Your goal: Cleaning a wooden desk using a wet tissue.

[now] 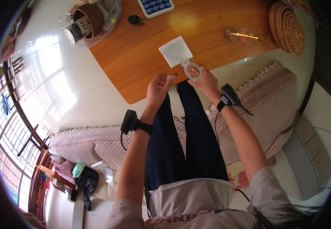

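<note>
My right hand (208, 83) is wrapped around the lower part of a clear bottle (192, 71). The bottle is tilted, its uncapped-looking neck pointing away from me and over the near corner of a folded white paper towel (174, 50) on the wooden table. My left hand (157, 87) is just left of the bottle, above the table's near edge, and pinches a small item with a dark blue end (175, 75) between thumb and fingers. Most of that item is hidden, so its kind is unclear. Both wrists carry strapped black devices.
On the wooden table (142, 51) stand a white tray of blue-topped vials (155, 13), a small black object (133, 19), a glass item with an orange stick (240, 34) and woven baskets (287, 30). A clear tray at left holds a brown pot (98, 21) and a tin (75, 33).
</note>
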Demonstrator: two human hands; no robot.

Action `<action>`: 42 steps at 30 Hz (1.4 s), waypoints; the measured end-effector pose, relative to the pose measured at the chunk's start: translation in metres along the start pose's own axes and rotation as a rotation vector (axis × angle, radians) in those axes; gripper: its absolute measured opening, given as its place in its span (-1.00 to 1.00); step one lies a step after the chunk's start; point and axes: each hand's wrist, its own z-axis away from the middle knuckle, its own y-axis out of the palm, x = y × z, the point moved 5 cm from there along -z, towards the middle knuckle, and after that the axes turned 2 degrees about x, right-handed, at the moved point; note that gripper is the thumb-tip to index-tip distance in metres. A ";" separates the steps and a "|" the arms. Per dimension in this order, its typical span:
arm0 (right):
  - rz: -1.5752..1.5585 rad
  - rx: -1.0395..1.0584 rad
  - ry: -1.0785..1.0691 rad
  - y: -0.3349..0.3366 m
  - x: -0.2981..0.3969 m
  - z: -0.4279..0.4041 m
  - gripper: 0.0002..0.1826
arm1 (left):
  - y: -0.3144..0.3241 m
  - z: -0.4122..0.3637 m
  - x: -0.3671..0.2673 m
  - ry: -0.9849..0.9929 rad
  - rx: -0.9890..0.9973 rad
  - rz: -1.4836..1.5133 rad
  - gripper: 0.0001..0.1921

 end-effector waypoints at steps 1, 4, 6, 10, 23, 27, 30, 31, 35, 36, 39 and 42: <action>-0.001 0.001 -0.001 -0.001 0.002 0.000 -0.22 | -0.001 0.000 0.001 -0.001 -0.001 -0.001 -0.61; 0.002 0.031 0.011 -0.001 0.003 -0.001 -0.22 | -0.002 -0.002 0.002 0.001 0.006 0.017 -0.62; -0.021 0.042 0.012 0.000 0.003 -0.002 -0.22 | -0.003 -0.002 0.001 0.017 -0.017 -0.004 -0.63; -0.029 0.021 0.004 0.000 0.000 0.000 -0.22 | -0.001 -0.001 -0.005 0.063 -0.042 -0.004 -0.63; -0.189 -0.124 -0.302 -0.014 0.024 0.043 -0.40 | -0.001 0.023 -0.048 0.147 -0.067 0.050 -0.66; -0.251 -0.126 -0.398 -0.019 0.042 0.059 -0.40 | -0.007 0.047 -0.081 0.286 -0.151 -0.236 -0.66; -0.405 -0.060 -0.403 -0.030 0.068 0.068 -0.36 | -0.021 0.065 -0.096 0.329 -0.264 -0.236 -0.65; -0.402 -0.060 -0.409 -0.029 0.073 0.069 -0.36 | -0.025 0.070 -0.099 0.331 -0.270 -0.234 -0.65; -0.450 -0.079 -0.515 -0.038 0.099 0.072 -0.34 | -0.048 0.086 -0.099 0.389 -0.419 -0.255 -0.63; -0.469 -0.016 -0.500 -0.039 0.105 0.071 -0.34 | -0.053 0.089 -0.100 0.462 -0.446 -0.238 -0.62; -0.499 0.046 -0.613 -0.045 0.125 0.073 -0.32 | -0.067 0.092 -0.093 0.412 -0.355 -0.074 -0.60; -0.466 0.306 -0.694 -0.061 0.149 0.081 -0.34 | -0.090 0.094 -0.113 0.583 -0.011 -0.138 -0.56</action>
